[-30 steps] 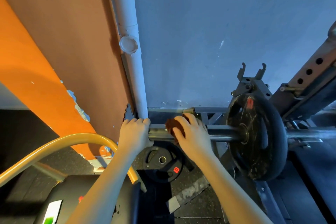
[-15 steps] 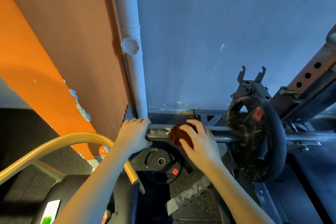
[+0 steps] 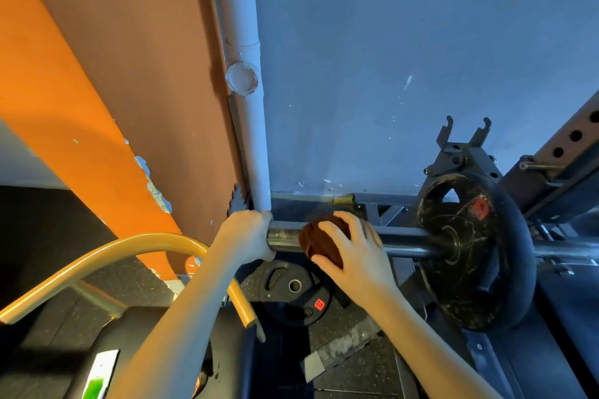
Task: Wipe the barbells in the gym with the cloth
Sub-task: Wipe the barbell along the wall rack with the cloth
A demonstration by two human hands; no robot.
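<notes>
A steel barbell [image 3: 408, 244] runs left to right across the lower middle, resting in a rack. A black weight plate [image 3: 476, 253] with a red label sits on its sleeve at the right. My left hand [image 3: 244, 236] grips the very end of the sleeve. My right hand [image 3: 356, 253] holds a dark brown cloth [image 3: 319, 241] wrapped round the sleeve just right of the left hand, fingers curled over it. The bar under the cloth is hidden.
A white pipe [image 3: 246, 100] runs down the wall corner just behind the bar's end. A smaller black plate [image 3: 293, 291] lies on the floor below. A yellow curved rail [image 3: 107, 256] and a dark machine sit lower left. The perforated rack upright [image 3: 564, 146] stands at right.
My right hand and the cloth have slid a little along and turned round the sleeve. The weight plate has rotated, its red label moving to the right. My left hand keeps its grip.
</notes>
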